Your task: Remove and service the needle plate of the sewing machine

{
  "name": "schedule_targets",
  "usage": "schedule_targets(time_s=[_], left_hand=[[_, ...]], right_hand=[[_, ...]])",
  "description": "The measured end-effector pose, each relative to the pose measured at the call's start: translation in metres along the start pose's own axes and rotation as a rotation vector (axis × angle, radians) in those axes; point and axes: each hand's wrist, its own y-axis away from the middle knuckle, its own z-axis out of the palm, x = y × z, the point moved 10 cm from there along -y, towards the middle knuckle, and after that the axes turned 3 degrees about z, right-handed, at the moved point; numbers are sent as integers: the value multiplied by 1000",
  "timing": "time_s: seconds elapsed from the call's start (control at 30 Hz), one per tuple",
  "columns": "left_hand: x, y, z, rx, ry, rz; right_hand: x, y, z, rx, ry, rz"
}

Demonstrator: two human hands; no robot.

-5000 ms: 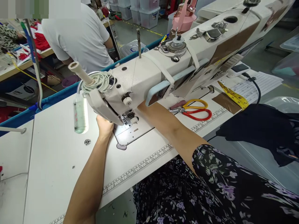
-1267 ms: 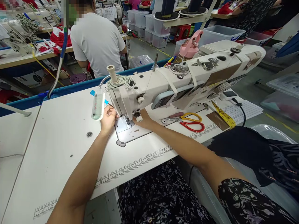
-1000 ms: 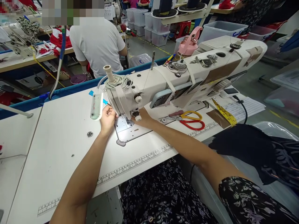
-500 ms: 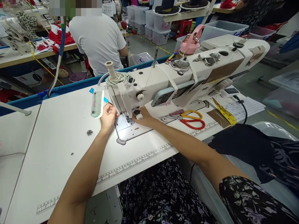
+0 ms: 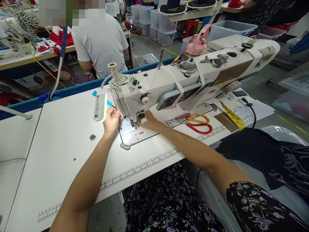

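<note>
A white sewing machine [image 5: 183,80] stands on the white table [image 5: 58,154]. My left hand [image 5: 111,120] is at the left of the needle area, fingers curled in a pinch just above the metal needle plate [image 5: 135,135]; what it pinches is too small to see. My right hand [image 5: 148,121] reaches in from the right under the machine head, beside the presser foot [image 5: 141,117]; its fingers are hidden behind the machine parts. A small lamp [image 5: 100,106] hangs on a flexible neck just left of my left hand.
Red and yellow scissors [image 5: 195,124] and a yellow tape measure [image 5: 233,117] lie to the right. Dark fabric [image 5: 256,151] drapes off the table's right edge. A pink bottle [image 5: 196,42] stands behind the machine. A person in a white shirt [image 5: 100,42] sits at the bench ahead.
Five seconds ago my head was closer and my right arm reached further under the machine. Over the last second both hands stay at the needle area, nearly still.
</note>
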Motion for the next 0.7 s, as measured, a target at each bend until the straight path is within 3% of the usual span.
schedule_targets(time_s=[0.7], left_hand=[[7, 2, 1, 6, -4, -9]], right_hand=[[2, 0, 2, -16, -9, 9]])
